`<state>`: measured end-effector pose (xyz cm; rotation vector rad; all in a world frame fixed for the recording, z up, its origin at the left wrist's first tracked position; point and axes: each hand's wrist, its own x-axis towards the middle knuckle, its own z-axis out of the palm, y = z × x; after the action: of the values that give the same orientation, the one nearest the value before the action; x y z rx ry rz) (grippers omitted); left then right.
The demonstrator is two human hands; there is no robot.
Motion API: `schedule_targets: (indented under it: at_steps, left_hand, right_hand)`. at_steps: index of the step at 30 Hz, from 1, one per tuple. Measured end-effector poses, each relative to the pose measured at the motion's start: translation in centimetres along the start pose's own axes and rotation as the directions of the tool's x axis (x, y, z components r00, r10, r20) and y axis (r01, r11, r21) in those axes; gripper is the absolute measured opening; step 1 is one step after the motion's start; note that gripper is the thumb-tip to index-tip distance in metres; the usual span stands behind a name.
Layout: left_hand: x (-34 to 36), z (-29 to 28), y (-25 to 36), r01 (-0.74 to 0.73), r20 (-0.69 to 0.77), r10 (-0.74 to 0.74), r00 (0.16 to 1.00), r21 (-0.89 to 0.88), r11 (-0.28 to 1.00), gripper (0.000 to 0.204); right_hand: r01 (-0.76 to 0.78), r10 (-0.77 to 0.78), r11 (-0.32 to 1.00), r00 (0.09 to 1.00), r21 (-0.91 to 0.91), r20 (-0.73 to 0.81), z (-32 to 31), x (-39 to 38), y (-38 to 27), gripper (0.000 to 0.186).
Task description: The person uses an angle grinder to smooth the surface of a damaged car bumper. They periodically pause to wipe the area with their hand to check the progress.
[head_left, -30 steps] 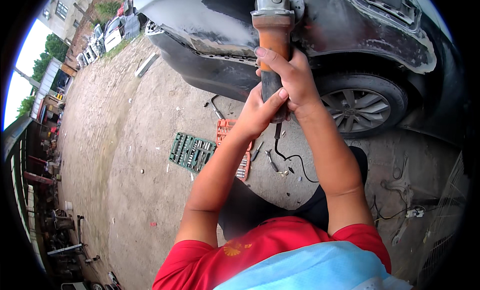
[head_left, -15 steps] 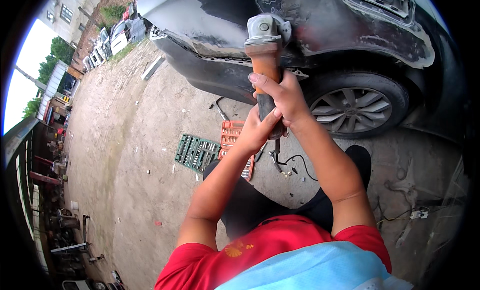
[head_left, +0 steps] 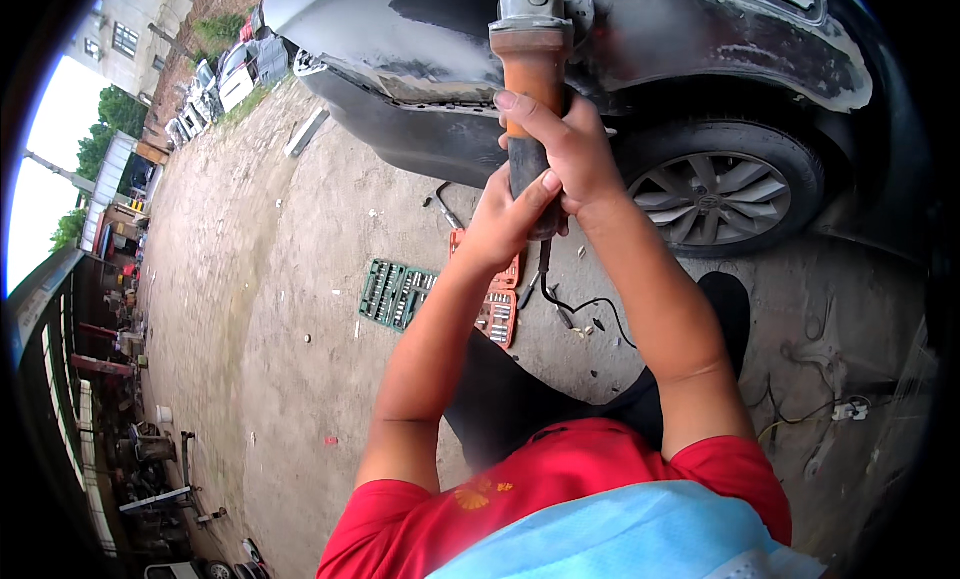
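Observation:
Both my hands are wrapped round an orange and black angle grinder (head_left: 530, 69), its metal head raised against the car's scuffed, part-sanded rear body panel (head_left: 680, 34). My left hand (head_left: 508, 219) grips the lower black handle. My right hand (head_left: 570, 154) holds higher up, its thumb across the orange body. A black cord (head_left: 570, 307) runs from the handle's end down to the ground. The grinder hides where its disc meets the panel.
A car wheel (head_left: 710, 194) is right of my arms. Below, a green socket case (head_left: 385, 294), an orange case (head_left: 497, 319) and loose tools lie on concrete. Cables and a power strip (head_left: 850, 409) are at right. Cluttered shelving (head_left: 110, 364) lines the left; car parts (head_left: 240, 74) are piled behind.
The grinder and both hands dropped half a second ago and have now risen again, slightly left of where they were a second ago. The grip looks the same.

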<state>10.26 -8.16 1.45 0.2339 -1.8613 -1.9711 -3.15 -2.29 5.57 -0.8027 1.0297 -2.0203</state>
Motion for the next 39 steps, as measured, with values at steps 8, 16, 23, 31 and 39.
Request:
schedule_targets:
  at_steps: [8,16,23,31,39]
  left_hand:
    - [-1.9,-0.6,0.3,0.078,-0.088,-0.077,0.993,0.011,0.997,0.050]
    - [-2.0,-0.3,0.0,0.052,-0.085,-0.050,0.995,0.031,0.998,0.043]
    - [-3.1,0.0,-1.7,0.026,-0.136,-0.028,0.990,-0.016,1.000,0.043]
    - [-2.0,-0.6,-0.2,0.046,-0.072,-0.043,0.996,0.044,0.998,0.045]
    - [-0.9,-0.1,-1.4,0.033,0.009,-0.033,0.999,-0.040,0.999,0.056]
  right_hand:
    - [-0.041,0.038,0.997,0.998,0.063,0.050,1.1,-0.3,1.4,0.048]
    - [0.021,-0.019,0.994,1.000,0.111,-0.018,0.9,-1.3,2.2,0.046]
    - [-0.032,0.031,0.999,0.999,0.033,0.035,0.6,-1.3,3.8,0.049]
    - [-0.042,0.043,0.996,0.999,0.082,-0.010,0.8,-1.1,2.3,0.049]
    - [-0.022,0.021,1.000,0.999,-0.015,-0.027,0.0,-1.0,0.6,0.046]
